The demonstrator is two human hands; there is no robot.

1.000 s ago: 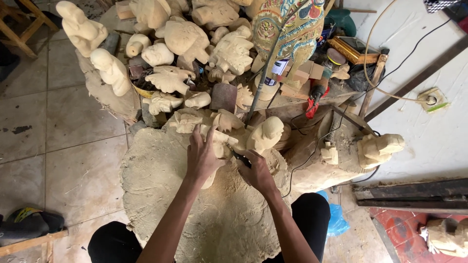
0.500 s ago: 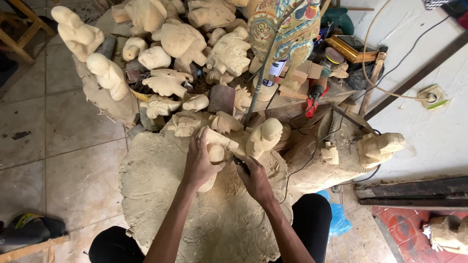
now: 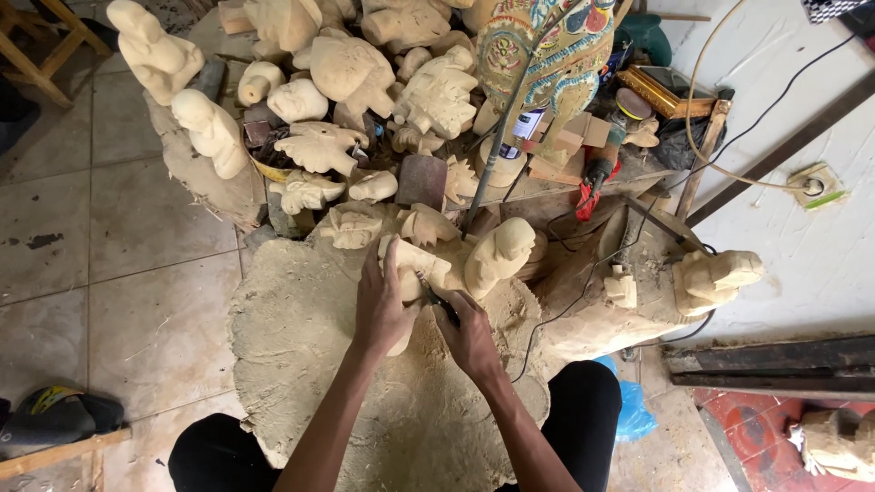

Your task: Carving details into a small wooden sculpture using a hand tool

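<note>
Left hand: fingers curled around a pale carving, pressing it down onto the wood slab.
Right hand: fingers pinched shut around a dark tool; its tip meets the carving just beside the left thumb.
Carving: at the slab's far edge, between the two hands, tilted against the left palm; its form is largely hidden by the fingers.
Neighbours: a rounded figure stands just right of the carving; more unfinished figures crowd the bench beyond, under a painted piece.
Cable: a black cord runs over the slab's right side, near the right wrist.
Risk, slip: the tool works close to the left thumb; a skid off hard grain would likely cut it.
Risk, shift: the carving is held by hand alone; too much force could roll it or split a thin part.
Risk, snag: the right forearm could catch the cord.
</note>
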